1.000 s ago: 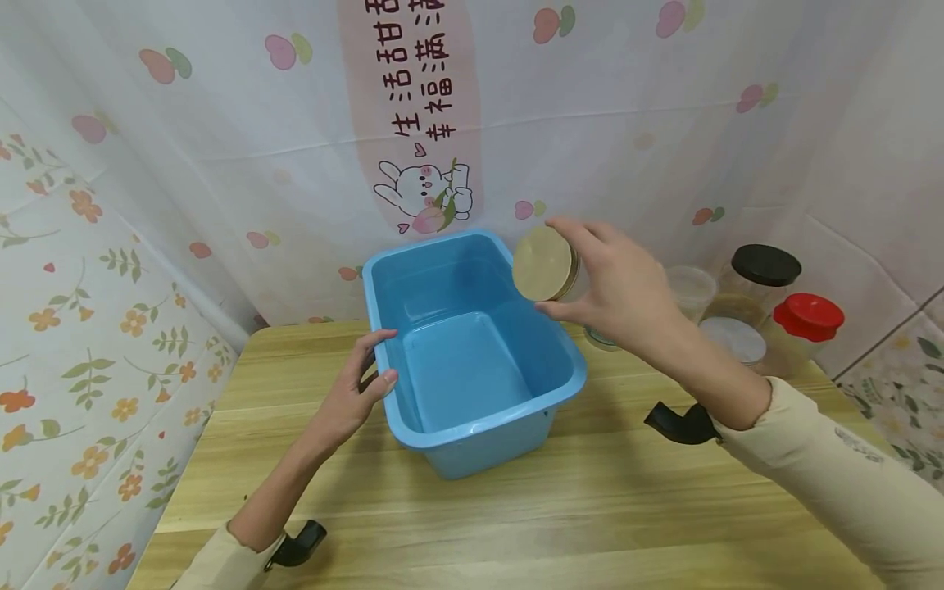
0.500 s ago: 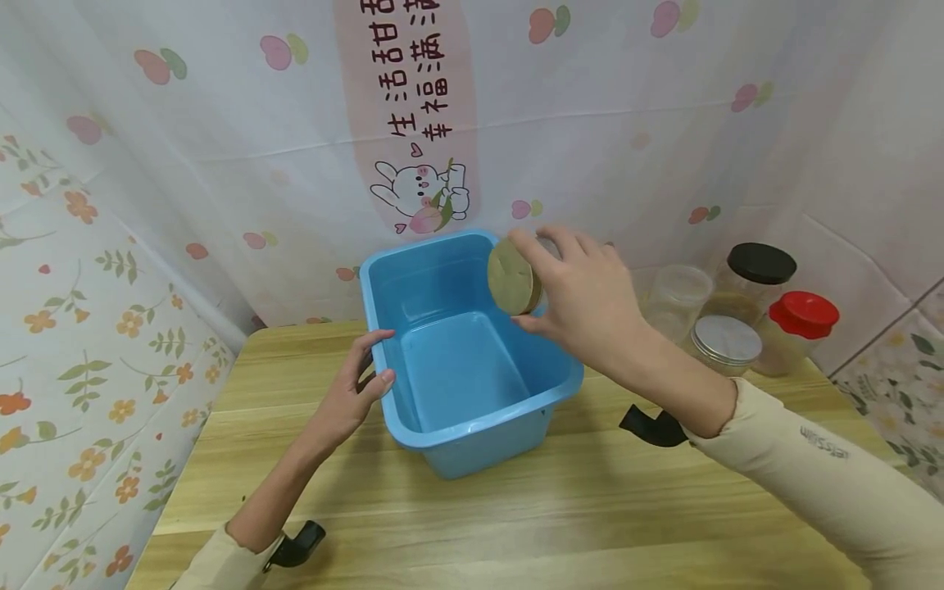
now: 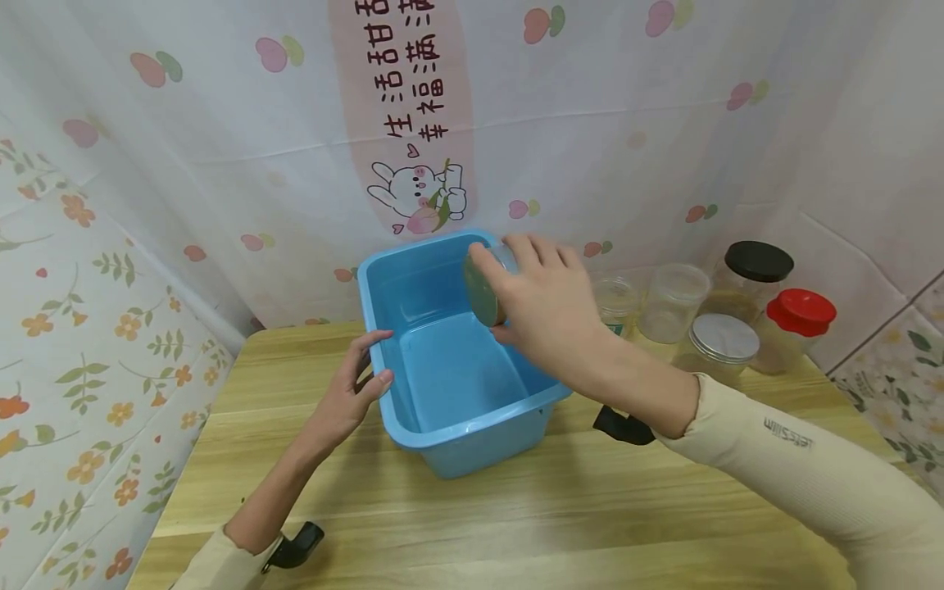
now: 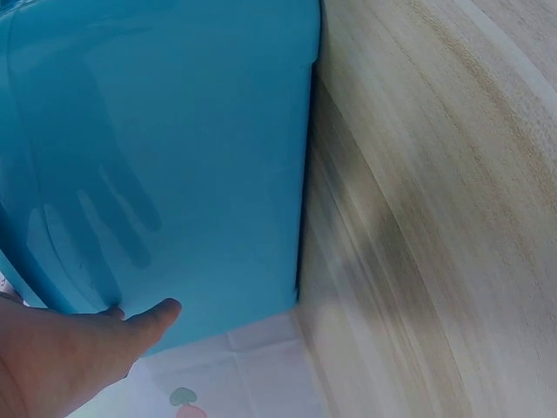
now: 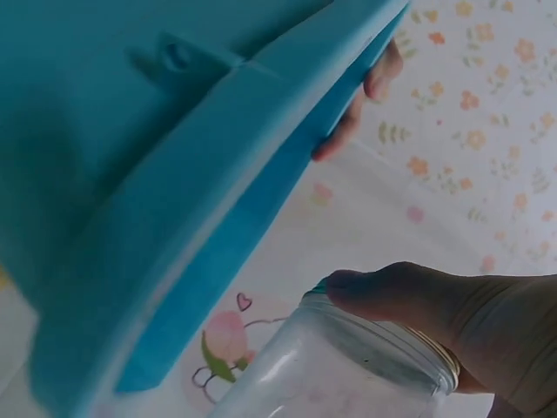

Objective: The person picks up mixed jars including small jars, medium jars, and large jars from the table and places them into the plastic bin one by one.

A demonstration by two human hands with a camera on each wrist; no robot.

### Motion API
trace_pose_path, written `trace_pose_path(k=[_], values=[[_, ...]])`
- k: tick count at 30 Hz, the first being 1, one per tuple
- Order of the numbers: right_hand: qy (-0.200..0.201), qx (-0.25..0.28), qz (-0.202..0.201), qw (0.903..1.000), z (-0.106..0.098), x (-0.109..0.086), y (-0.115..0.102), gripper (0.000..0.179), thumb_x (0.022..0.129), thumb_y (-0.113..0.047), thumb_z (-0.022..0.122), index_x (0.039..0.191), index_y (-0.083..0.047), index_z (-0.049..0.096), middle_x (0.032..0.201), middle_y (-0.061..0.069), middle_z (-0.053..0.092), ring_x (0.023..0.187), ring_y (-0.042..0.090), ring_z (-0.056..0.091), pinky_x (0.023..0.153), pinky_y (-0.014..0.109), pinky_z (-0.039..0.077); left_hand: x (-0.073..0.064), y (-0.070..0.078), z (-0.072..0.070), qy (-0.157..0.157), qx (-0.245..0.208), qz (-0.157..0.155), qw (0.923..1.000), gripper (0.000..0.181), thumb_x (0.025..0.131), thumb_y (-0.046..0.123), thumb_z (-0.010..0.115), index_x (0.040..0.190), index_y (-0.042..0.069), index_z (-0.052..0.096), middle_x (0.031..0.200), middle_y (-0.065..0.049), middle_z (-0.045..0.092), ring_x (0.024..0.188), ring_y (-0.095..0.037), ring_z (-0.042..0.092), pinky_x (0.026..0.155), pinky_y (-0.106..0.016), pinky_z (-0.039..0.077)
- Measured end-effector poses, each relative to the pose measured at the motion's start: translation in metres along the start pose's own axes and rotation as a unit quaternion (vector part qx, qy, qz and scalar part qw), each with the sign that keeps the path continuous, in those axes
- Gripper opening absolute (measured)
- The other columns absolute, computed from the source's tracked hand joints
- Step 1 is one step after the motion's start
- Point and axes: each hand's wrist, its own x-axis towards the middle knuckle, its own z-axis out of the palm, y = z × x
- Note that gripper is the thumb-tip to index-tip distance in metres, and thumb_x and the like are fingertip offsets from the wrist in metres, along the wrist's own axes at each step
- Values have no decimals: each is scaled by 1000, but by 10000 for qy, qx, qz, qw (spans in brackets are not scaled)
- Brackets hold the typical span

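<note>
A light blue plastic basin stands on the wooden table. At its left rim my left hand grips the edge, thumb and a finger reaching over it. The left wrist view has that thumb against the basin's blue wall. My right hand holds a clear jar by its lid end, above the basin's right side. Its gold lid faces left and tilts downward in the head view. In the right wrist view the thumb presses at the lid's edge; the other fingers are mostly hidden.
Right of the basin stand several clear jars: one with a black lid, one with a red lid, one with a silver lid, and a pale-topped one. A patterned curtain hangs behind the table.
My right hand has carried the jar left and slightly down, from the basin's right rim to over its inside, turning the lid away. My left hand stays on the rim.
</note>
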Motion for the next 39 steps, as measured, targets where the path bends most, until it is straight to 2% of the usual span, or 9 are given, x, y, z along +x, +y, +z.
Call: trace_pose_path(k=[8, 17, 25, 28, 39], values=[[-407, -422, -228, 9980, -1, 9, -21, 87, 72, -46, 90, 143, -15, 52, 133, 23, 55, 124, 43, 50, 96, 54, 46, 0, 0, 0, 20, -1, 20, 10000, 53, 102, 14, 50, 152, 13, 34, 161, -22, 20, 142, -52, 25, 104, -70, 30], [-1275, -668, -34, 9896, -2, 16, -40, 87, 79, -46, 85, 150, -15, 46, 130, 22, 54, 120, 43, 51, 94, 54, 45, 0, 1, 0, 33, 4, -86, 10000, 52, 102, 16, 50, 152, 15, 34, 162, -23, 17, 144, -49, 24, 104, -70, 30], [-1235, -1001, -115, 9872, 0, 21, -48, 73, 84, -38, 79, 145, -12, 50, 115, 20, 60, 104, 42, 57, 88, 52, 48, 1, 2, 0, 28, -11, -93, 10000, 51, 103, 15, 50, 152, 15, 34, 163, -22, 18, 144, -48, 24, 105, -70, 29], [-1277, -1104, -150, 9855, 2, 21, -49, 70, 85, -36, 77, 145, -11, 50, 115, 20, 60, 102, 42, 58, 88, 51, 49, 0, 3, 0, 24, -36, -87, 10000, 52, 103, 14, 50, 152, 15, 34, 163, -22, 18, 144, -48, 25, 105, -70, 29], [-1713, -1131, -210, 9785, 7, 23, -50, 85, 79, -47, 83, 148, -11, 47, 126, 23, 59, 108, 43, 59, 92, 54, 50, -1, 2, 0, 2, 34, -116, 9999, 53, 103, 15, 50, 153, 13, 33, 163, -19, 18, 145, -48, 24, 105, -70, 29]])
